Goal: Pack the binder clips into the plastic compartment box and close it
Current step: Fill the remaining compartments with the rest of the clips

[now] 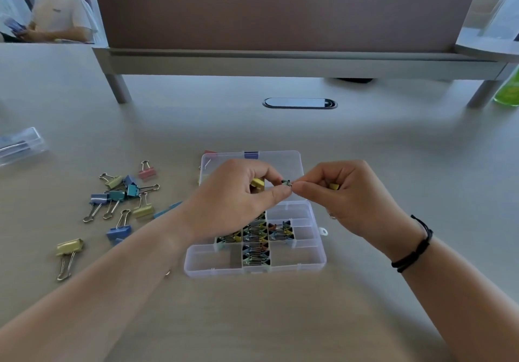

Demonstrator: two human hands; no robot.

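Note:
A clear plastic compartment box (309,262) lies open on the table, its lid (278,158) folded back. Several middle compartments hold small binder clips (257,236). Above the box, my left hand (238,193) and my right hand (351,190) meet and together pinch a tiny teal binder clip (287,182). A small yellow clip (257,182) sits tucked in my left palm, and another yellow clip (333,186) shows in my right. Larger loose clips (123,193) in blue, yellow, teal and pink lie scattered to the left.
A clear plastic case (19,146) sits at the far left. A monitor riser (280,64) spans the back, a cable grommet (300,103) in front of it, a green bottle (508,92) at far right. A person sits at back left.

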